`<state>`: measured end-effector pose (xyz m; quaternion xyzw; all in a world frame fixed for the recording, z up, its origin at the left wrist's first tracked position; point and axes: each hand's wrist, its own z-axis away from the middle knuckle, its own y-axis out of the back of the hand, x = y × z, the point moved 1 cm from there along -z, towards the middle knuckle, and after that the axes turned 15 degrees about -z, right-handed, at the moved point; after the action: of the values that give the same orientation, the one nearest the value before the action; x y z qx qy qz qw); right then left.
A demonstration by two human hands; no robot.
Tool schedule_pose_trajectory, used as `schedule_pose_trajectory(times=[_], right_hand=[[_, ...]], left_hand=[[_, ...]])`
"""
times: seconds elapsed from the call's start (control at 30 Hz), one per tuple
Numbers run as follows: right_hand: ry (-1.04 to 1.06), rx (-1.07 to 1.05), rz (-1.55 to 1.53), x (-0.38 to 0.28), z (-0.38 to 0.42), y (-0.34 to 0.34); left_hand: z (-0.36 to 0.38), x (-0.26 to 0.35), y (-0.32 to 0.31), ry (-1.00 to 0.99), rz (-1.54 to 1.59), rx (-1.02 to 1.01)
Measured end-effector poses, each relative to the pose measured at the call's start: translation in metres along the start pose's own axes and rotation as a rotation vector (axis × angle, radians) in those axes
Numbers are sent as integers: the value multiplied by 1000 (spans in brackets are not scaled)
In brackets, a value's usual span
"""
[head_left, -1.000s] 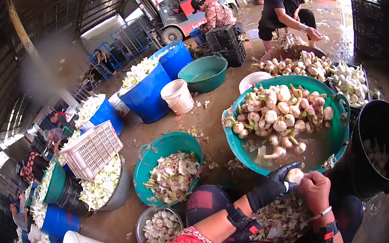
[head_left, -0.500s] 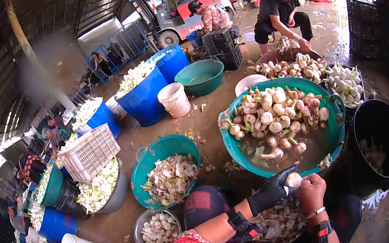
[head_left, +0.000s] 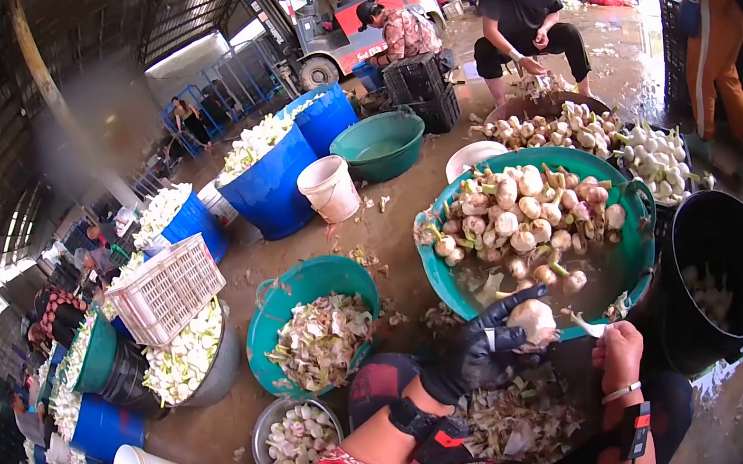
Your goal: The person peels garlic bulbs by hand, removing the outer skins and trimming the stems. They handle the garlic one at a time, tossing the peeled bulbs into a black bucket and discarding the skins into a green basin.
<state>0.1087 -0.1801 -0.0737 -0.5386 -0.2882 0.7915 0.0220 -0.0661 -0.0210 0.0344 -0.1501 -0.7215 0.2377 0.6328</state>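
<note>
My left hand (head_left: 483, 346), in a black glove, is closed round a garlic bulb (head_left: 534, 321) at the near rim of a green tub (head_left: 446, 293). Bare and pinched, my right hand (head_left: 618, 354) holds a whitish strip of garlic peel (head_left: 585, 323) just right of the bulb. Inside the tub, garlic bulbs with stems (head_left: 522, 209) are heaped over murky water. Below my hands lies a pile of loose peels (head_left: 525, 420).
Left of me are a green basin of peels (head_left: 322, 335) and a metal bowl of peeled garlic (head_left: 302, 439). A black bucket (head_left: 721, 271) stands at right. A seated person (head_left: 527, 21) works beyond the tub; another person (head_left: 714, 27) stands at far right.
My hands have moved apart, the left one leftward and up with the bulb, the right one rightward with a peel strip now showing. A person has come into view at far right.
</note>
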Motion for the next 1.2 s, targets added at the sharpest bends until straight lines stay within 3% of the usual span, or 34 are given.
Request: schedule_pose_trajectory(times=[0.07, 0.13, 0.17, 0.3, 0.33, 0.4, 0.43, 0.47, 0.53, 0.6, 0.67, 0.77, 0.9, 1.0, 1.13, 1.2], right_hand=[[-152, -259, 241, -16, 16, -11], [159, -358, 423, 2, 13, 0], [131, -416, 160, -12, 28, -17], [-22, -608, -105, -26, 49, -41], [-27, -594, -100, -25, 46, -41], [358, -569, 308, -23, 38, -36], [408, -567, 345, -23, 38, -37], [450, -558, 389, -25, 39, -40], [577, -564, 435, -24, 37, -39], [597, -558, 330, -22, 36, -41], [583, -565, 337, -22, 36, -40], [697, -555, 422, -21, 37, -41], [854, -556, 589, -26, 40, -45], [864, -422, 558, -16, 41, -48], [776, -392, 503, -11, 42, -45], [609, -351, 443, -10, 43, -43]], left_hand=[[3, 2, 11, 50, -68, 44], [4, -3, 15, 113, 27, -40], [2, -20, 21, 172, -153, 65], [-1, -46, 23, 228, -29, 70], [-3, -45, 24, 238, -18, 66], [-6, -41, 18, 181, -462, 82], [-4, -37, 13, 247, -200, 65], [-4, -38, 14, 211, -469, 106], [-8, -41, 13, 200, -530, 111], [-13, -45, 12, 194, -693, 147], [-16, -46, 12, 239, -554, 164], [-18, -44, 8, 280, -469, 199], [-22, -44, 9, 236, -609, 191], [-24, -47, 11, 200, -678, 144], [-19, -43, 9, 245, -652, 143], [-18, -40, 5, 215, -766, 40]])
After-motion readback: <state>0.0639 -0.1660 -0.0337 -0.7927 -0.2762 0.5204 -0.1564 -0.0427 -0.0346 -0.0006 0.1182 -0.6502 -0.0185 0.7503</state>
